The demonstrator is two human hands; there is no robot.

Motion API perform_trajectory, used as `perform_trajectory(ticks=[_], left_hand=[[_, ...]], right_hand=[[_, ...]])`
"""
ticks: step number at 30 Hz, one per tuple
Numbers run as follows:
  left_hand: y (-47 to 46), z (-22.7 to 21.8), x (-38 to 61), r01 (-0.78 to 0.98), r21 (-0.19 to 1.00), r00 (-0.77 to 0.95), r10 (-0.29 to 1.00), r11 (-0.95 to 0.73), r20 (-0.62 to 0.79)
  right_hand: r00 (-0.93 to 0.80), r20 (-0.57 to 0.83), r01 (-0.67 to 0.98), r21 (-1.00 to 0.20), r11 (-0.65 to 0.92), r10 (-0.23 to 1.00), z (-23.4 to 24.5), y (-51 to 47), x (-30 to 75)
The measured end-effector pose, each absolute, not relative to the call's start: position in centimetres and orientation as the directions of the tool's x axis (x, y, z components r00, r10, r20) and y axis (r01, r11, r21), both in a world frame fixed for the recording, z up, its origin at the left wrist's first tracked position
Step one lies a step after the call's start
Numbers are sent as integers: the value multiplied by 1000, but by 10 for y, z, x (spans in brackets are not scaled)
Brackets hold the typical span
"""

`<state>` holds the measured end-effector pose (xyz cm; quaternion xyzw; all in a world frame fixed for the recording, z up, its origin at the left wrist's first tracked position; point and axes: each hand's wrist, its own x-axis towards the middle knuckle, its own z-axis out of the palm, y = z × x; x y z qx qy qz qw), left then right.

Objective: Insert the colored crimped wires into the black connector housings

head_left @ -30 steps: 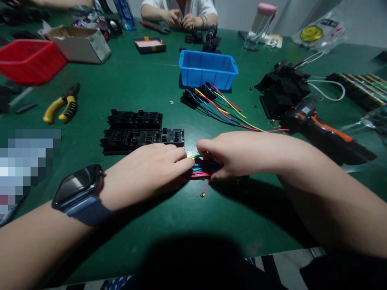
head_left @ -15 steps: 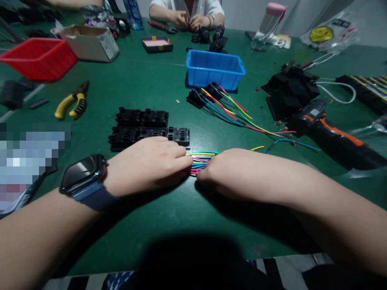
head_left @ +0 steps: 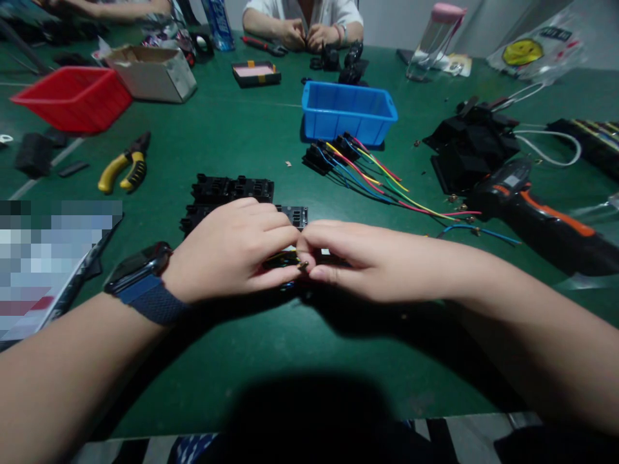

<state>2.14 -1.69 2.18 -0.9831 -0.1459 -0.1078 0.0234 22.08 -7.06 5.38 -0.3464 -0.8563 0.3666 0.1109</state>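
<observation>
My left hand (head_left: 236, 241), with a dark watch on its wrist, is closed around coloured wires, mostly hidden under it; a yellow wire (head_left: 289, 256) shows between thumb and fingers. My right hand (head_left: 367, 258) meets it fingertip to fingertip. Its thumb and forefinger pinch at a small brass-coloured wire end (head_left: 303, 265) between the hands. Just beyond my left hand lie several black sockets (head_left: 251, 188) in two rows, partly covered by it. Farther off, two black sockets with wires (head_left: 316, 156) have red, yellow, green and blue leads trailing right.
A blue bin (head_left: 348, 116) stands ahead. To the right are a black-and-orange power tool (head_left: 532, 206), black housings (head_left: 464, 154) and a loose blue wire (head_left: 483, 231). Yellow-handled pliers (head_left: 124, 166), a red bin (head_left: 77, 103) and a cardboard box (head_left: 155, 74) lie left. Another person's hands (head_left: 309, 35) rest opposite.
My hands have come together, and the wire bundle that showed between them is now mostly hidden. The right hand has turned and moved left, its fingertips now at a brass-coloured wire end.
</observation>
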Motion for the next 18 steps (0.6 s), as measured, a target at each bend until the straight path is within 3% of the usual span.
perform_trajectory(ticks=[6,10,14,18], left_hand=[[-9,21,14,358,79,867,363,-930,341],[-1,17,12,535,93,771,530,-840,353],[6,14,11,616,111,734,620,-780,279],[12,13,8,576,147,780,595,-804,194]], right_hand=[[-498,47,385,-883,269,866,51,-63,221],[-320,82,340,-920,195,944,42,-53,223],[-229,102,289,-943,168,968,28,-44,224],[-190,104,396,-902,173,976,18,-43,223]])
